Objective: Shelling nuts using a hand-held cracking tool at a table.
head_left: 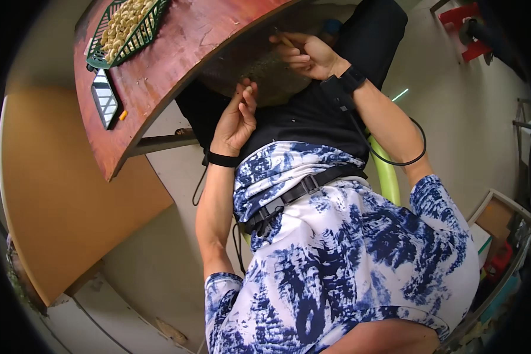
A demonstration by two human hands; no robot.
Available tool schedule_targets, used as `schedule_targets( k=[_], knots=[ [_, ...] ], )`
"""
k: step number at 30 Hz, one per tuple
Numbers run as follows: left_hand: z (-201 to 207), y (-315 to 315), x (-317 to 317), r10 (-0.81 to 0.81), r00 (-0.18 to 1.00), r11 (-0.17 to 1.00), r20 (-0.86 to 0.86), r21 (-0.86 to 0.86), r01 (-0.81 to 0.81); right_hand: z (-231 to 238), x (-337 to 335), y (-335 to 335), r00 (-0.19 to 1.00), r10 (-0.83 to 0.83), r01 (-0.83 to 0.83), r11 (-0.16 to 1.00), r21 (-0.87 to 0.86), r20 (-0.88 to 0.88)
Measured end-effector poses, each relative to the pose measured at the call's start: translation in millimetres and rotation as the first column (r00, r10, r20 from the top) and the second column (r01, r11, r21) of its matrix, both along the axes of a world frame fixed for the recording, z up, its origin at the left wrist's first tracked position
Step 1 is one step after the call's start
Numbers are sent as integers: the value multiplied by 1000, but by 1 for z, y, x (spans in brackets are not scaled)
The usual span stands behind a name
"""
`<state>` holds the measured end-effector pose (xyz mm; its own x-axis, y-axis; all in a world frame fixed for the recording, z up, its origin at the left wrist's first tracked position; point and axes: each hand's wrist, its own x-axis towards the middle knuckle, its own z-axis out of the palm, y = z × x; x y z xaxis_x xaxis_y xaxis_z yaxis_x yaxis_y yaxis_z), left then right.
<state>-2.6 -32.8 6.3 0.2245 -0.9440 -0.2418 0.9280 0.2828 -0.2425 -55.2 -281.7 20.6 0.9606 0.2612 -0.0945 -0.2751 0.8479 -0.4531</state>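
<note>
My left hand [236,121] is over my lap, its fingertips pinched round a small pale nut that looks like a cashew [248,89]. To its right and farther off, my right hand [312,57] grips a slim tool [285,41] with a yellowish-brown handle and a thin tip; its exact kind is too small to make out. Beneath both hands rests a wide, dark, shallow tray [268,82] with fine crumbs on it, partly under the table edge. A green plastic basket [140,42] heaped with pale cashew nuts [125,25] stands on the table.
The curved reddish wooden table [177,44] overhangs my legs. A phone [105,100] and a small orange piece [123,115] lie near its left edge. A brown board [76,194] stands at left. A cable [416,156] loops from my right wrist.
</note>
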Motion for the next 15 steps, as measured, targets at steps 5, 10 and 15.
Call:
schedule_targets(
  k=[5,10,15],
  knots=[
    [9,2,-3,7,994,996,109,84,-16,-4,9,5,997,-5,1,999,-48,-79],
    [7,0,-3,2,978,982,207,184,-41,1,0,14,992,53,-60,997,-58,-116],
    [-6,8,8,5,980,979,199,197,-45,4,4,18,979,189,-203,948,-246,-81]
  ],
)
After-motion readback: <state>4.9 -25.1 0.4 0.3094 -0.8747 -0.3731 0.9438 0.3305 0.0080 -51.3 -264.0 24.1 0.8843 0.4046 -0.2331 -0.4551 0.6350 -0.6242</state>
